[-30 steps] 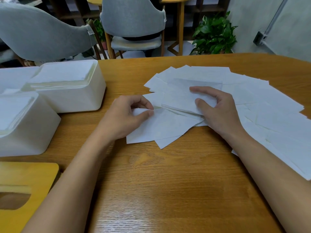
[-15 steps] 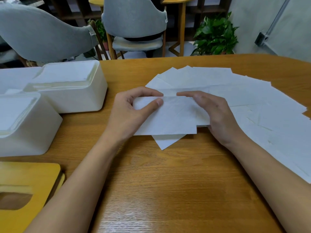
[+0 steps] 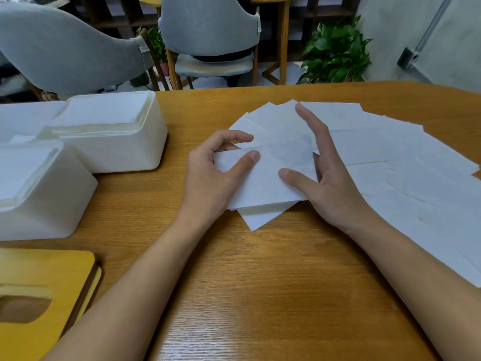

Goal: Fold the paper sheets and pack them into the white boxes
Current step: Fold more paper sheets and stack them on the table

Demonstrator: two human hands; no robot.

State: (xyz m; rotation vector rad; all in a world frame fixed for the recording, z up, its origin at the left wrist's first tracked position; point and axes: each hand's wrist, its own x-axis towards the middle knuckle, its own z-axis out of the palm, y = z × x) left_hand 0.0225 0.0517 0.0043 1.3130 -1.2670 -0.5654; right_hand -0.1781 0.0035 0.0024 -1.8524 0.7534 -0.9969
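A folded white paper sheet (image 3: 270,178) lies on top of the near end of a fanned spread of paper sheets (image 3: 390,162). My left hand (image 3: 210,175) pinches its left edge between thumb and fingers. My right hand (image 3: 325,173) is at its right edge, thumb pressing on the sheet and fingers straight, raised over the spread. Two white boxes stand at the left, a far white box (image 3: 125,152) and a near white box (image 3: 52,209); both hold stacked folded paper.
A yellow wooden lid (image 3: 41,303) with an oval slot lies at the near left corner of the wooden table (image 3: 260,295). Grey chairs (image 3: 208,29) and a potted plant (image 3: 335,53) stand beyond the far edge.
The sheet went from half-lifted to folded over on itself. My right hand's fingers have lifted off its top edge and spread; my left hand keeps its pinch on the left edge.
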